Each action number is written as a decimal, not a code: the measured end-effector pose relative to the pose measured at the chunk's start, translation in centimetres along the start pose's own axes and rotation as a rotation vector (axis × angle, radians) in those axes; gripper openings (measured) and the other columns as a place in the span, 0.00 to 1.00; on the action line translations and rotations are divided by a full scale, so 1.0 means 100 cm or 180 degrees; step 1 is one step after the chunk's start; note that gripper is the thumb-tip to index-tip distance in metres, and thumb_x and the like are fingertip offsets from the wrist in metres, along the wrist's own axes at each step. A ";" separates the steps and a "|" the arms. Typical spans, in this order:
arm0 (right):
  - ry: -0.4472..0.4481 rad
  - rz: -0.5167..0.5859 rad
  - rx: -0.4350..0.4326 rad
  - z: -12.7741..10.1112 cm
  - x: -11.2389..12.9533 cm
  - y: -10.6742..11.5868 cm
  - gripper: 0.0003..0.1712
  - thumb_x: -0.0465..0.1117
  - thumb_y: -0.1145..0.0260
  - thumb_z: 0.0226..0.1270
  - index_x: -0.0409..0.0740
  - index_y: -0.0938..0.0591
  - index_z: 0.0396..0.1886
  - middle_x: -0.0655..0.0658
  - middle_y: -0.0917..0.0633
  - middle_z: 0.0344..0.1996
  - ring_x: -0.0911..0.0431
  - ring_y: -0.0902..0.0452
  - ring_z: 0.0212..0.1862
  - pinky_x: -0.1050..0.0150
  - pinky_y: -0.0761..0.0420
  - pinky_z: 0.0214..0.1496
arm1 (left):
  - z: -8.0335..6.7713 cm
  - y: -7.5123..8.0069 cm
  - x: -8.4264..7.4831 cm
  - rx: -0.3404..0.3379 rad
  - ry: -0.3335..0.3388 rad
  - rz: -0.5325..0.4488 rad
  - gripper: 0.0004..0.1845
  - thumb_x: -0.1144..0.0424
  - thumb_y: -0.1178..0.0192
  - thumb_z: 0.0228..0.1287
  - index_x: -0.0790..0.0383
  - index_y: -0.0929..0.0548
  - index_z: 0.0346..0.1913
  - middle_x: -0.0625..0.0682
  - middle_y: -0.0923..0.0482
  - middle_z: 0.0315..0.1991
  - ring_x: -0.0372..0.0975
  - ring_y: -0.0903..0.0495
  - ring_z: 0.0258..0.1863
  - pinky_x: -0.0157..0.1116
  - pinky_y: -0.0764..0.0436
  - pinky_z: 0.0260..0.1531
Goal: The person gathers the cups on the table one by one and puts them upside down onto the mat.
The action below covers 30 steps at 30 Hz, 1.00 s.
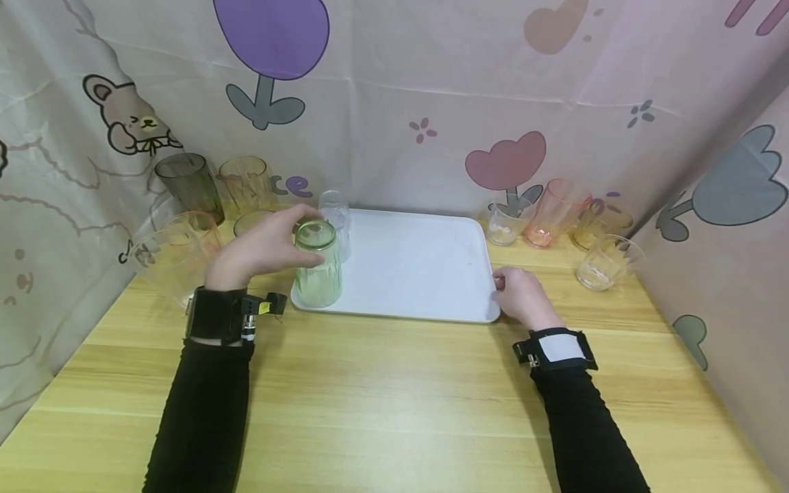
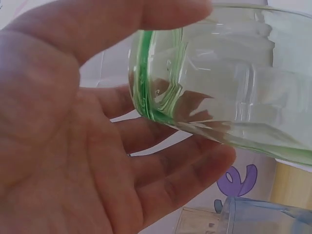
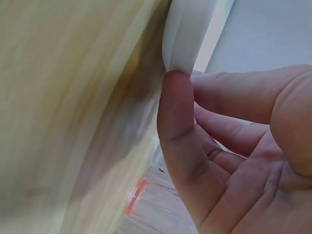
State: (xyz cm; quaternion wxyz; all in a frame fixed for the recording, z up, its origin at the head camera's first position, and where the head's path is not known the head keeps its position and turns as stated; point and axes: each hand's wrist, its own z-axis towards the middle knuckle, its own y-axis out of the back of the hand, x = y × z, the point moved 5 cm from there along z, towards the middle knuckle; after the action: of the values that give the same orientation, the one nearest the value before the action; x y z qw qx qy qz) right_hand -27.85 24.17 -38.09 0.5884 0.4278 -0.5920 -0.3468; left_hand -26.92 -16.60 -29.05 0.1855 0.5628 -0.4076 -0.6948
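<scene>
Apparently early on: two glasses at the tray, many beside it

The left hand (image 1: 265, 243) has thumb and fingers bent round the upper part of the green glass (image 1: 320, 281), with a gap at the palm. This glass stands over the near left corner of the white tray (image 1: 413, 267), seemingly base up; whether its weight rests there, I cannot tell. The right hand (image 1: 520, 294) pinches the tray's right edge between thumb and finger.

Just behind the green glass is a clear tumbler (image 1: 340, 222), apparently on the tray too. If loading is the work, most remains: left of the tray are a smoky glass (image 1: 191, 185), an amber glass (image 1: 243, 181) and others partly hidden; to the right, a small clear cup (image 1: 507, 226), a pink glass (image 1: 555, 216) and two more. No drink shows in any.
</scene>
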 end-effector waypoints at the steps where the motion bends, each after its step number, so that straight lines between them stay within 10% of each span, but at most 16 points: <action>1: 0.0001 0.0002 0.0002 0.000 0.000 0.000 0.25 0.28 0.36 0.67 0.23 0.23 0.63 0.28 0.15 0.51 0.38 0.20 0.54 0.40 0.23 0.62 | 0.000 0.000 0.000 0.0009 0.0004 -0.0002 0.40 0.62 0.26 0.59 0.66 0.31 0.73 0.63 0.24 0.66 0.56 0.25 0.64 0.59 0.26 0.64; 20: 0.0001 0.0049 0.0037 -0.001 -0.002 0.001 0.26 0.29 0.35 0.68 0.23 0.24 0.64 0.27 0.15 0.51 0.38 0.20 0.53 0.40 0.22 0.60 | 0.001 -0.003 -0.008 -0.0001 -0.0050 0.0037 0.40 0.57 0.27 0.63 0.68 0.32 0.73 0.63 0.30 0.72 0.57 0.32 0.72 0.59 0.34 0.71; 30: 0.0242 0.0368 -0.0903 -0.006 0.002 0.019 0.23 0.38 0.35 0.70 0.29 0.19 0.60 0.30 0.15 0.48 0.38 0.17 0.46 0.43 0.20 0.48 | 0.006 -0.006 -0.041 -0.0865 -0.0750 -0.0075 0.32 0.59 0.31 0.67 0.61 0.27 0.72 0.57 0.31 0.72 0.51 0.36 0.72 0.57 0.35 0.72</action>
State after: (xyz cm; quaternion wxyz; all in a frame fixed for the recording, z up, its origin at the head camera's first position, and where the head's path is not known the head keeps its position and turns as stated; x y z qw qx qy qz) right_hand -27.39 24.77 -36.23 0.6839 0.3184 -0.5380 -0.3760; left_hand -26.13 -13.02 -26.91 0.2028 0.4520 -0.3222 -0.8067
